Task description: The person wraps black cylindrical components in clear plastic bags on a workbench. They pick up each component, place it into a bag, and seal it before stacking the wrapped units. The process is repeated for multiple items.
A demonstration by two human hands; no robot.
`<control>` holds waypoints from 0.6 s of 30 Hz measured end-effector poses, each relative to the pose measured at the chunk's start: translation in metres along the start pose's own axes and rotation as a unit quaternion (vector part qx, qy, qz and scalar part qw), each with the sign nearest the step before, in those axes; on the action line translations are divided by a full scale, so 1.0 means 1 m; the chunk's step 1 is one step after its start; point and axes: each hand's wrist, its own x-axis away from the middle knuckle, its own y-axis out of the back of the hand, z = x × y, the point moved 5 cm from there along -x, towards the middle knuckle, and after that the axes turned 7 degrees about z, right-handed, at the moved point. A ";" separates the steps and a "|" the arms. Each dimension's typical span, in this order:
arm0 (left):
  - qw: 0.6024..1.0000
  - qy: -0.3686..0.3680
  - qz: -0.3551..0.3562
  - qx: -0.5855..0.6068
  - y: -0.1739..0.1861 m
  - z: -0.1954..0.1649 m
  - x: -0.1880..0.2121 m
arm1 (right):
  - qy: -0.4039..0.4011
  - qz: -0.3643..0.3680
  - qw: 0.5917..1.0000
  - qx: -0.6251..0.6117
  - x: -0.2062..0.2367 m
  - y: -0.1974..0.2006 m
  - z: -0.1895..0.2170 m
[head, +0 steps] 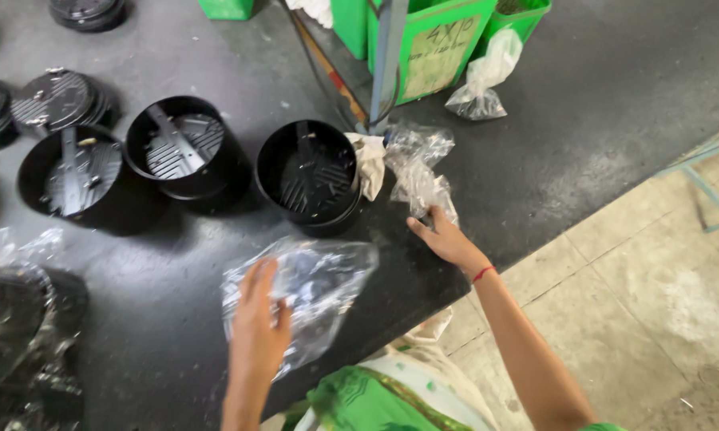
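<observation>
My left hand (257, 323) lies flat on a clear plastic bag (319, 283) spread on the dark table near its front edge. My right hand (443, 238) reaches forward and pinches the lower end of a crumpled clear plastic bag (419, 172). Just left of that bag stands a black round tub (310, 175) with ribbed metal inside and a pale cloth (369, 164) at its rim.
Two more black tubs (185, 148) (76, 175) stand to the left, with stacks of black discs (56, 100) behind them. Bagged black parts (16, 319) lie at far left. Green bins (439, 44) and a blue post (387, 60) stand behind. A tiled floor (639, 287) lies to the right.
</observation>
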 end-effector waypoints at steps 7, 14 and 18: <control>0.982 0.047 0.096 0.155 -0.036 -0.048 -0.018 | 0.159 -0.009 0.982 0.106 0.117 -0.011 0.082; 0.890 -0.138 0.243 0.361 -0.100 -0.130 -0.015 | 0.066 -0.059 0.978 -0.187 0.163 0.006 0.075; 0.900 -0.160 0.292 0.281 -0.114 -0.129 -0.012 | 0.184 -0.286 0.940 -0.001 0.208 0.079 0.046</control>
